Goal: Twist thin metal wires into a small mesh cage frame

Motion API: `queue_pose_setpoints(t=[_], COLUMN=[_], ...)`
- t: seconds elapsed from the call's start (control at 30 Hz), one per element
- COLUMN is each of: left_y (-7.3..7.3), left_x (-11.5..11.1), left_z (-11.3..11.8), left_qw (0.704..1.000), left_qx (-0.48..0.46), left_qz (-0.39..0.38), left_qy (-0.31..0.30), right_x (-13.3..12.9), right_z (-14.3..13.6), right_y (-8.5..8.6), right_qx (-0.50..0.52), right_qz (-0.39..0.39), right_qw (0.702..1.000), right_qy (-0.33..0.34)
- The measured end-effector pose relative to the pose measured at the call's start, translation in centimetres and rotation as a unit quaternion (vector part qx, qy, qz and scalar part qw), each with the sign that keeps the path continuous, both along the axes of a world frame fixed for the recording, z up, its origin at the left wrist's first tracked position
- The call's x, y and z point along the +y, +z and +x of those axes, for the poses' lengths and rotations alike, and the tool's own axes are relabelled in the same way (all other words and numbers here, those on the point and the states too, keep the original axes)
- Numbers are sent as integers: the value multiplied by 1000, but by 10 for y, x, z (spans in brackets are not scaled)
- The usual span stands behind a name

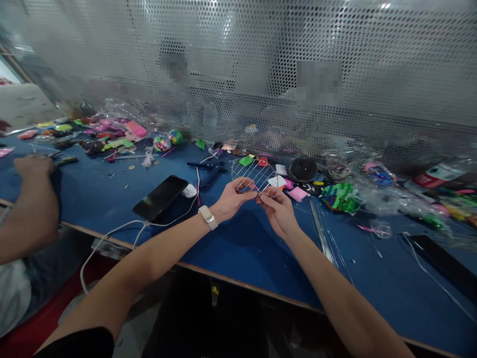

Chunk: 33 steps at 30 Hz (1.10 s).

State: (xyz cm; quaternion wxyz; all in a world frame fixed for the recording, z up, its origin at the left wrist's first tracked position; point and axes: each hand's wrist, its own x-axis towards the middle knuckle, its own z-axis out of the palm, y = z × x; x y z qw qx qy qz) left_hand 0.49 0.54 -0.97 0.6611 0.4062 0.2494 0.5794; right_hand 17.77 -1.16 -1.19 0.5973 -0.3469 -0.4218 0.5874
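Observation:
Both of my hands hold a round wire grid [254, 171] up over the blue table, its crossed wires fanning away from me. My left hand [235, 196], with a pale watch band [207, 218] at the wrist, pinches the near edge. Close beside it my right hand [278, 206] pinches the same edge, the fingertips of the two hands almost meeting. A thin pink strip [256, 187] shows between them; I cannot tell how it is fixed. Small green [246, 161] and red pieces [263, 161] lie behind the grid.
Left of my hands lie a black phone [161, 198], a white cable [112, 232] and a dark blue glue gun [210, 171]. A black bowl [303, 170] and a green woven ball [341, 197] stand right. Behind rises a perforated metal wall [238, 64]. A co-worker's hand [35, 165] is far left.

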Motion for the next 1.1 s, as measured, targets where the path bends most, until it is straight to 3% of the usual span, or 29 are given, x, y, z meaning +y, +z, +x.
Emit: queue_pose_setpoints(t=[0.47, 0.8, 1.1], left_y=[2, -16, -11], left_x=[2, 6, 3], left_z=[-4, 4, 0], left_qw=[999, 989, 990], left_qx=[20, 138, 136], left_qz=[25, 24, 34], left_qy=[-9, 49, 0], right_x=[0, 8, 5], right_z=[-4, -3, -1], right_y=[-1, -6, 2], right_qx=[12, -3, 11], right_qz=[7, 38, 20], right_qw=[1000, 997, 999], right_qy=[-16, -64, -27])
